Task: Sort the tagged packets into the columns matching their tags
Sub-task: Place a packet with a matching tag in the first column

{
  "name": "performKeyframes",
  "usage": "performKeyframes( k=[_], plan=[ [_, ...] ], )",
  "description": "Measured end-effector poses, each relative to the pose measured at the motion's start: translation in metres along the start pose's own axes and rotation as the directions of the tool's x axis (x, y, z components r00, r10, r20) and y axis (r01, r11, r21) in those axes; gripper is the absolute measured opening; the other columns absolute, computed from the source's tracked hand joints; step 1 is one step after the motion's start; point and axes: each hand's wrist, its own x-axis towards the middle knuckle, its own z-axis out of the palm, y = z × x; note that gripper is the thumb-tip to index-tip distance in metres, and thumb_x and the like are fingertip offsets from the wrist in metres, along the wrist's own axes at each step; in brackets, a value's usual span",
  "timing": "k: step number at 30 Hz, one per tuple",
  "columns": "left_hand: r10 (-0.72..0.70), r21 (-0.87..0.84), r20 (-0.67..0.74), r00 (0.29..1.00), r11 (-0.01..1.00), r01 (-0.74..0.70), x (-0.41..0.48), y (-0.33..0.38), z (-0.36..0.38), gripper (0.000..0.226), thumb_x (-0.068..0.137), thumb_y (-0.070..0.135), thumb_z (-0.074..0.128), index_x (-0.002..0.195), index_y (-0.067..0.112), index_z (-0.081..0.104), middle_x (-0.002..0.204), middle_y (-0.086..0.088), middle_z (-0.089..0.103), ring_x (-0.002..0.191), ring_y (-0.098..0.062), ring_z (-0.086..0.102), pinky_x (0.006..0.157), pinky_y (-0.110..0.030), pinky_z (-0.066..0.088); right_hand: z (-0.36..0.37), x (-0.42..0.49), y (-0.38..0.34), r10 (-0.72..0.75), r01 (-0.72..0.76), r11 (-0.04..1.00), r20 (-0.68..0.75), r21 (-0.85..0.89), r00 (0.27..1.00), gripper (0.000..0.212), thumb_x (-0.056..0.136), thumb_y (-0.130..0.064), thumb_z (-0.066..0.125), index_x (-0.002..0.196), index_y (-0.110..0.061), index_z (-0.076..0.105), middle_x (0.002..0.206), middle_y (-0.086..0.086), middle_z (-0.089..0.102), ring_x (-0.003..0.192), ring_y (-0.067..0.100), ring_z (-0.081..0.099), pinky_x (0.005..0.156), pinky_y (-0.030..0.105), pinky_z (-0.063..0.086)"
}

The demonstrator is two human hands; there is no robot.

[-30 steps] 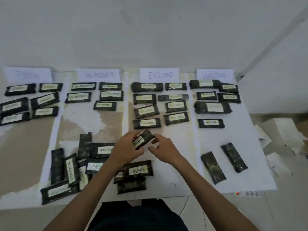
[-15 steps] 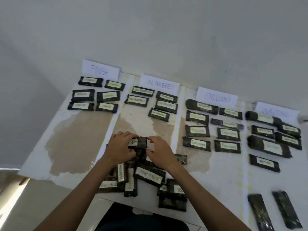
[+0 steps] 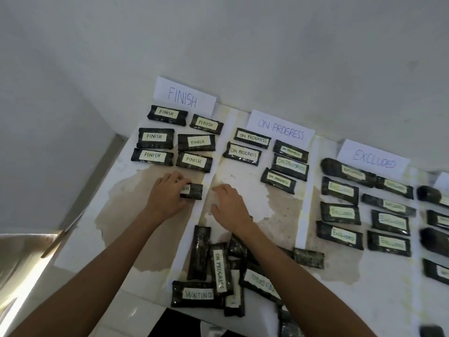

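My left hand (image 3: 167,198) grips a dark packet tagged FINISH (image 3: 193,190) and holds it down on the table in the FINISH column, just below the lowest row of FINISH packets (image 3: 194,161). My right hand (image 3: 228,207) hovers beside it with relaxed fingers and holds nothing. A white FINISH card (image 3: 183,98) heads this column against the wall. The ON PROGRESS card (image 3: 280,128) and EXCLUDED card (image 3: 374,160) head the columns to the right, each with tagged packets below. A loose pile of unsorted packets (image 3: 216,273) lies at the front edge under my right forearm.
The table (image 3: 136,203) has a peeling, stained top and white paper strips (image 3: 307,190) between columns. The wall rises right behind the cards. Part of the WAITING column shows at the far right edge (image 3: 437,220). The table's left edge drops to the floor.
The view swung left. My left hand carried the FINISH packet from the pile area up-left into the FINISH column. My right hand let go of it and now hovers apart.
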Motion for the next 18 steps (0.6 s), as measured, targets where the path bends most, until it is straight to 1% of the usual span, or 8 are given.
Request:
performKeyframes(
  k=[2, 4, 6, 8, 12, 15, 18],
  plan=[
    [0.010, 0.005, -0.012, 1.000, 1.000, -0.010, 0.012, -0.013, 0.002, 0.057, 0.064, 0.014, 0.073, 0.119, 0.014, 0.060, 0.114, -0.011, 0.057, 0.102, -0.033, 0.052, 0.084, -0.042, 0.043, 0.009, 0.018, -0.006, 0.000, 0.000, 1.000, -0.014, 0.016, 1.000, 0.050, 0.087, -0.012, 0.053, 0.136, -0.007, 0.044, 0.139, 0.015, 0.042, 0.127, 0.032, 0.041, 0.106, 0.040, 0.036],
    [0.023, -0.005, -0.025, 0.999, 1.000, -0.023, 0.021, -0.023, 0.004, 0.058, 0.064, 0.010, 0.072, 0.120, 0.015, 0.060, 0.114, -0.012, 0.057, 0.103, -0.034, 0.053, 0.084, -0.043, 0.043, 0.016, 0.033, -0.011, 0.025, -0.024, 0.999, -0.033, 0.031, 0.999, 0.054, 0.089, -0.014, 0.054, 0.140, -0.007, 0.039, 0.147, 0.017, 0.034, 0.135, 0.033, 0.032, 0.111, 0.041, 0.031],
    [0.035, -0.008, -0.026, 0.999, 0.999, -0.036, 0.030, -0.031, 0.005, 0.057, 0.065, 0.008, 0.071, 0.121, 0.013, 0.061, 0.113, -0.012, 0.058, 0.102, -0.034, 0.053, 0.085, -0.044, 0.044, 0.021, 0.045, -0.016, 0.054, -0.052, 0.998, -0.052, 0.035, 0.997, 0.059, 0.089, -0.017, 0.056, 0.144, -0.010, 0.035, 0.152, 0.016, 0.026, 0.138, 0.032, 0.027, 0.111, 0.042, 0.028],
    [0.044, -0.003, -0.029, 0.999, 0.999, -0.044, 0.037, -0.038, 0.006, 0.055, 0.066, 0.007, 0.071, 0.120, 0.011, 0.061, 0.112, -0.012, 0.058, 0.101, -0.036, 0.053, 0.084, -0.044, 0.044, 0.025, 0.053, -0.018, 0.059, -0.058, 0.998, -0.063, 0.013, 0.996, 0.061, 0.090, -0.020, 0.056, 0.145, -0.012, 0.032, 0.154, 0.014, 0.022, 0.138, 0.032, 0.024, 0.111, 0.043, 0.027],
    [0.071, -0.016, -0.043, 0.997, 0.997, -0.072, 0.043, -0.046, 0.008, 0.054, 0.066, 0.005, 0.070, 0.120, 0.009, 0.062, 0.112, -0.013, 0.059, 0.101, -0.036, 0.053, 0.082, -0.046, 0.046, 0.029, 0.061, -0.019, 0.051, -0.057, 0.995, -0.082, -0.077, 0.995, 0.060, 0.089, -0.024, 0.055, 0.145, -0.016, 0.033, 0.155, 0.010, 0.024, 0.132, 0.033, 0.028, 0.107, 0.044, 0.031],
    [0.093, -0.022, -0.047, 0.995, 0.995, -0.094, 0.043, -0.049, 0.008, 0.054, 0.067, 0.003, 0.069, 0.120, 0.008, 0.061, 0.113, -0.014, 0.059, 0.102, -0.037, 0.053, 0.082, -0.046, 0.046, 0.029, 0.064, -0.019, 0.051, -0.059, 0.995, -0.090, -0.084, 0.995, 0.060, 0.088, -0.024, 0.056, 0.144, -0.017, 0.036, 0.155, 0.008, 0.025, 0.129, 0.034, 0.030, 0.103, 0.044, 0.033],
    [0.107, -0.037, -0.064, 0.992, 0.993, -0.109, 0.041, -0.051, 0.006, 0.053, 0.068, 0.002, 0.067, 0.120, 0.007, 0.061, 0.114, -0.015, 0.059, 0.102, -0.037, 0.053, 0.082, -0.047, 0.046, 0.025, 0.063, -0.017, 0.034, -0.039, 0.996, -0.069, -0.075, 0.997, 0.060, 0.088, -0.022, 0.057, 0.144, -0.016, 0.035, 0.155, 0.008, 0.025, 0.131, 0.035, 0.029, 0.105, 0.045, 0.032]
  ],
)
